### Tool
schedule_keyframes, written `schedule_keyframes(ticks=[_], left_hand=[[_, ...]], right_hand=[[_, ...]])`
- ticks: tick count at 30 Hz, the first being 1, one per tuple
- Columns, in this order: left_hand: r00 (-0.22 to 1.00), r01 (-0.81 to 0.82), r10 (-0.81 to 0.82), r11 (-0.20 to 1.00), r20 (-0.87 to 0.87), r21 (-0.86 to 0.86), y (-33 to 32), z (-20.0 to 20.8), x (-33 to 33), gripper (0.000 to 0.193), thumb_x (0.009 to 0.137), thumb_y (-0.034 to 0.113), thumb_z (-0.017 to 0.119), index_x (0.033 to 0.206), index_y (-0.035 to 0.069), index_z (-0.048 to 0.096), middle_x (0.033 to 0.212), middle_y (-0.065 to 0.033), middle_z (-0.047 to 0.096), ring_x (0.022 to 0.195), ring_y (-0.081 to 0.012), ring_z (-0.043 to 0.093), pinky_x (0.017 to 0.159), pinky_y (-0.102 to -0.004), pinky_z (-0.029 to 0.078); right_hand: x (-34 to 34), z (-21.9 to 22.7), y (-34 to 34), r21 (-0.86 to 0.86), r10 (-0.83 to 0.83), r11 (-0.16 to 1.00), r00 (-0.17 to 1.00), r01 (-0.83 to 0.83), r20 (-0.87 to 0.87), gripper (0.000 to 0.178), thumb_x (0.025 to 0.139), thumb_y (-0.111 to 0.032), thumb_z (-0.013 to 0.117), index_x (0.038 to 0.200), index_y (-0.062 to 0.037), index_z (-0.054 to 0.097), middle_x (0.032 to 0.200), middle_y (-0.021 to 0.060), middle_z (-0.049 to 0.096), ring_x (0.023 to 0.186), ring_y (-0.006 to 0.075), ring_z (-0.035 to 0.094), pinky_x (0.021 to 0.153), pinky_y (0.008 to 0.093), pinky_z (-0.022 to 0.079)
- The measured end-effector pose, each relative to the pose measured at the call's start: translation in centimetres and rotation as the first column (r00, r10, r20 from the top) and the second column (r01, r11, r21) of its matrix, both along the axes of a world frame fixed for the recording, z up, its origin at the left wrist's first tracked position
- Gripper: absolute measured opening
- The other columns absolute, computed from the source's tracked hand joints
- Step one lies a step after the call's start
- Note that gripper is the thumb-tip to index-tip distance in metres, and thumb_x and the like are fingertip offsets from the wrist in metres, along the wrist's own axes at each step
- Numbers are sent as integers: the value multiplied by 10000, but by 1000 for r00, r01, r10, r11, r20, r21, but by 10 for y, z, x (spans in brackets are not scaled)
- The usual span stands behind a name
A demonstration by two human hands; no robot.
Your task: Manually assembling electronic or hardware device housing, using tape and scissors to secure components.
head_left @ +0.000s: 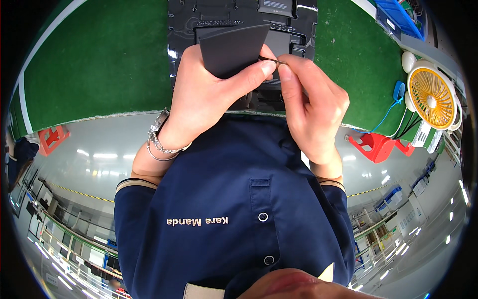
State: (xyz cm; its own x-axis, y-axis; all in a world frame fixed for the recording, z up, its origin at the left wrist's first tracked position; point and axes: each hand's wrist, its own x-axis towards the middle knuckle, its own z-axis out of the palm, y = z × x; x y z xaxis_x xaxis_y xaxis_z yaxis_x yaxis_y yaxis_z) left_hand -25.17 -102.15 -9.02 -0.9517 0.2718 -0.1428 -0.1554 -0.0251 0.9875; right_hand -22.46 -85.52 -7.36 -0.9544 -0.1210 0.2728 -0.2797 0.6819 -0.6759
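Observation:
A flat, dark grey rectangular piece stands tilted up in my left hand, gripped along its side with the thumb across its lower edge. At its right corner, the thumb and index finger of my right hand pinch a thin dark strip or wire; its exact kind is too small to tell. The left thumb tip nearly meets the right fingertips there. Below both hands lies a glossy black moulded tray with shaped recesses. A flat black pack with a printed label sits in the tray's far part.
The tray rests on a green work surface. To the right stand a white and yellow fan, a blue strap with a cord and a blue bin. Red stools are beyond the table's near edge, on both sides.

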Motion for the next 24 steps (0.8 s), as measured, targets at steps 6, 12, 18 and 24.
schedule_keyframes(ticks=[6, 12, 18, 24], left_hand=[[997, 78, -76, 995, 30, -57, -4, 6, -3, 86, 875, 31, 679, 938, -25, 694, 786, -46, 680, 727, -105, 643, 667, -234, 509], [995, 88, -87, 996, 50, -21, -5, 8, -3, 75, 873, 18, 668, 926, -26, 697, 794, -45, 687, 727, -101, 643, 675, -234, 515], [989, 92, -97, 994, 109, 52, -5, 4, -2, 99, 867, 75, 679, 915, -10, 700, 768, -40, 701, 702, -81, 649, 644, -226, 513], [976, 95, -112, 991, 185, 98, -12, -2, -19, 150, 892, 95, 677, 955, -38, 702, 793, -91, 715, 744, -139, 692, 695, -257, 547]], right_hand=[[-3, -1, 4, 32, 54, 998, 999, -54, -1, 58, 854, -32, 680, 893, -60, 648, 707, 55, 639, 518, 238, 594, 462, 332, 443], [-9, -5, 13, 18, 130, 991, 991, -130, 23, 74, 842, -74, 708, 849, -81, 635, 699, 42, 627, 514, 231, 588, 456, 333, 436], [-21, -8, 22, 85, 269, 962, 959, -261, -93, 184, 779, -125, 734, 684, -106, 578, 581, 3, 539, 488, 191, 562, 421, 311, 404], [-10, -5, 24, 154, 494, 870, 834, -469, -245, 198, 746, -124, 722, 633, -106, 560, 565, 8, 513, 470, 161, 538, 416, 297, 406]])
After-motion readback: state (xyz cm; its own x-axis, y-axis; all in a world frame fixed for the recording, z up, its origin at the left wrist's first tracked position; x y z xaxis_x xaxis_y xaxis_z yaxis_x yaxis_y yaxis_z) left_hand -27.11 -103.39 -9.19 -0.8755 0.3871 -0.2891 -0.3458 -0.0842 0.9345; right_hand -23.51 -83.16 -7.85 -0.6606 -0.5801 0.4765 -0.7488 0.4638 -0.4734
